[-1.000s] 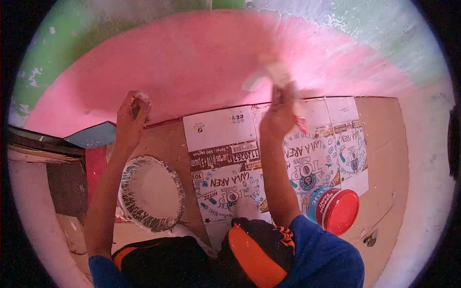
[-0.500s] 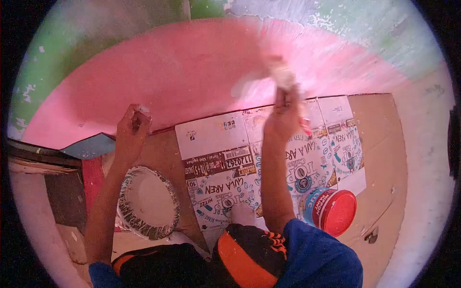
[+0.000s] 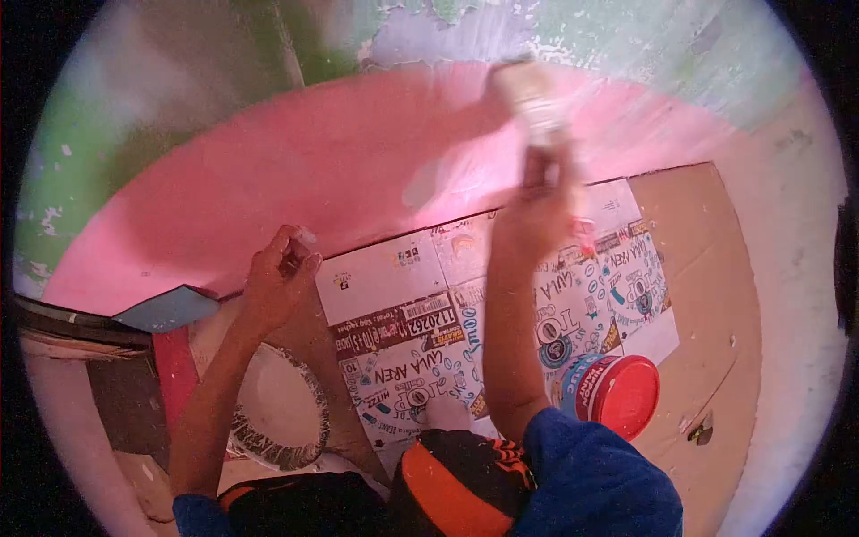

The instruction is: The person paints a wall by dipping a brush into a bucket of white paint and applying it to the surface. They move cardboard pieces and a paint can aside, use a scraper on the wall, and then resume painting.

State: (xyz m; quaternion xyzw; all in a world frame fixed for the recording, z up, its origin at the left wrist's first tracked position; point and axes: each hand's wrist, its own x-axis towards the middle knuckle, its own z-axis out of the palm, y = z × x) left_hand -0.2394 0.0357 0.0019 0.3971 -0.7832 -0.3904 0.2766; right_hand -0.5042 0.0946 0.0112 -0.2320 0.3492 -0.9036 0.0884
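Note:
My right hand (image 3: 541, 201) is wrapped round the handle of a paintbrush (image 3: 537, 103), smeared by motion. The brush head is over the upper edge of the pink wall area (image 3: 295, 161), near the flaking green and grey paint; whether the bristles touch cannot be made out. The red-smeared end of the handle pokes out below my fist. My left hand (image 3: 282, 273) hovers near the foot of the wall with fingers loosely curled, thumb and fingertips apart and whitish smears on them. No object shows in it. Under my left forearm stands a paint-streaked white bucket (image 3: 318, 394).
A Nippon Paint can (image 3: 626, 398) with a red lid lies tilted on the right. Flattened printed cardboard (image 3: 385, 277) covers the floor beneath my arms. A blue-grey flap (image 3: 165, 309) juts out at left, and a small dark object (image 3: 701, 430) lies at right.
The brush in my right hand has moved up the wall relative to the pink area. My left hand has lowered slightly to the right, its fingers loosening. The view has shifted a little.

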